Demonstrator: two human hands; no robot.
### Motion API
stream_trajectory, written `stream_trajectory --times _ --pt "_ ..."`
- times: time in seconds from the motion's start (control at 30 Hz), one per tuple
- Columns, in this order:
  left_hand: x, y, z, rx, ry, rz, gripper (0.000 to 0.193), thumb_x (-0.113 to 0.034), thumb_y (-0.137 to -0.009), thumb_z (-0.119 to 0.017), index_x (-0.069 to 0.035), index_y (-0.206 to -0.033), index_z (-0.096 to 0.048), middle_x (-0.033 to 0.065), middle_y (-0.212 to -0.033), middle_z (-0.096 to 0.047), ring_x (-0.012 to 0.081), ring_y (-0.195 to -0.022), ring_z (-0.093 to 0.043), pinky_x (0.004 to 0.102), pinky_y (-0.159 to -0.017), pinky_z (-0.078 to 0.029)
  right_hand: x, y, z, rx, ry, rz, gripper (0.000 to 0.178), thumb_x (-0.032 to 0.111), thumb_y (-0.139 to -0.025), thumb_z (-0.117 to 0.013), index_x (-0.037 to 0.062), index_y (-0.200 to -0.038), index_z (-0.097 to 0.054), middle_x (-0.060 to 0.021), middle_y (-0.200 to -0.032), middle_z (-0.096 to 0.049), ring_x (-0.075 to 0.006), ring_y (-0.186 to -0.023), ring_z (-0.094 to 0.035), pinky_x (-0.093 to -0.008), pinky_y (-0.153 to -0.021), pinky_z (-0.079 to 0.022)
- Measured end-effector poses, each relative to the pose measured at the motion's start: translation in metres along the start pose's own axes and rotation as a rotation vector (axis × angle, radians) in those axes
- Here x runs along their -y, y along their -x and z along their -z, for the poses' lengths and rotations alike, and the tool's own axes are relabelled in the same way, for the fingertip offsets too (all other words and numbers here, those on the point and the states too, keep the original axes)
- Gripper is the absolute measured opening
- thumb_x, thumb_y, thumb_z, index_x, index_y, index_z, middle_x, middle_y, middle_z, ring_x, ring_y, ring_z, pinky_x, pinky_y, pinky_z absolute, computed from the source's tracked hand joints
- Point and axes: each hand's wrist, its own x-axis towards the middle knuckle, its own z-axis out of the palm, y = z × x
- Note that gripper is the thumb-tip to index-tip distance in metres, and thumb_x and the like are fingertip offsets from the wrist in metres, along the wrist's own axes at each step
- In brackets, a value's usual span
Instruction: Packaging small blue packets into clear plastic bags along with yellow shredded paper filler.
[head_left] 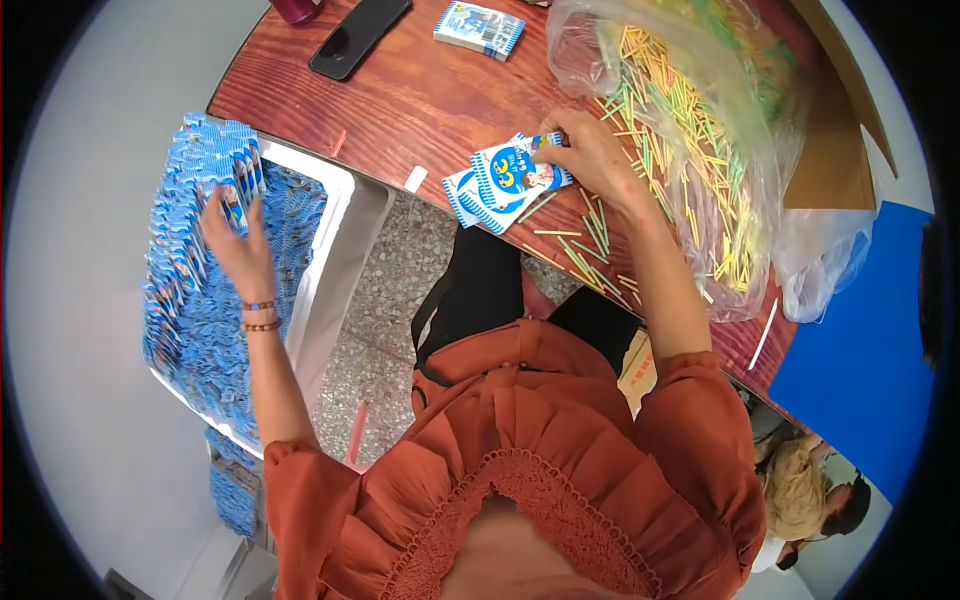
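Observation:
At the table's near edge, two or more blue-and-white packets [508, 178] lie overlapped, one printed with a cartoon face. My right hand [592, 155] pinches the upper right corner of the top packet between thumb and fingers. To the left, my left hand [236, 245] is over a white box [345, 200] filled with rows of similar blue packets [205, 165]. Its thumb and fingers are spread on either side of a packet in the pile, without a visible closed grip. Thin yellow and green sticks [590, 245] are scattered beside my right forearm.
A clear plastic bag [585, 55] spills many coloured sticks [690, 125] across the right of the reddish wooden table [440, 100]. Farther back are a black phone [358, 38] and a small blue-and-white pack [478, 28]. An open cardboard box [835, 150] stands right; another person [805, 495] is lower right.

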Motion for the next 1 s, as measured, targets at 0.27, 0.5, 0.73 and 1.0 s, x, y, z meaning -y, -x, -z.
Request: stream_trajectory --times 0.27,0.5,0.73,1.0 --pt "-0.178 0.018 -0.05 0.426 0.515 -0.2 0.035 -0.012 -0.083 -0.069 -0.003 -0.116 -0.06 0.0119 -0.1 -0.065 0.0265 -0.099 -0.058 0.0348 -0.086 -0.046 -0.014 0.0 -0.009 -0.127 -0.033 0.272 0.016 0.022 -0.082 -0.065 0.0072 -0.083 -0.071 -0.0065 -0.081 -0.066 -0.024 -0.076 -0.063 -0.0343 -0.065 -0.046" --pt "-0.225 0.015 -0.074 0.357 0.659 -0.033 0.037 -0.013 -0.083 -0.071 0.0 -0.116 -0.06 0.0056 -0.096 -0.065 0.0144 -0.093 -0.058 0.027 -0.075 -0.049 -0.015 0.001 0.005 -0.301 -0.191 0.526 0.018 0.018 -0.087 -0.061 0.0063 -0.096 -0.072 -0.0068 -0.09 -0.07 -0.0194 -0.082 -0.066 -0.0314 -0.074 -0.05" --pt "-0.265 0.018 -0.07 0.641 1.329 0.38 0.013 -0.005 -0.089 -0.064 0.0 -0.101 -0.065 0.0061 -0.091 -0.069 0.0089 -0.078 -0.065 0.0224 -0.067 -0.054 -0.017 0.038 0.026 -0.039 -1.073 0.044 0.01 0.012 -0.087 -0.067 0.0031 -0.091 -0.07 0.0011 -0.08 -0.066 -0.0039 -0.075 -0.059 -0.0197 -0.065 -0.047" --pt "-0.296 0.042 -0.068 0.685 1.386 0.49 0.01 -0.004 -0.089 -0.065 0.0 -0.098 -0.065 0.0052 -0.089 -0.069 0.0086 -0.078 -0.065 0.0233 -0.071 -0.054 -0.039 0.07 0.015 -0.143 -1.169 0.111 0.007 0.007 -0.088 -0.066 0.0007 -0.091 -0.066 -0.0005 -0.079 -0.066 -0.0033 -0.069 -0.06 -0.0192 -0.059 -0.048"
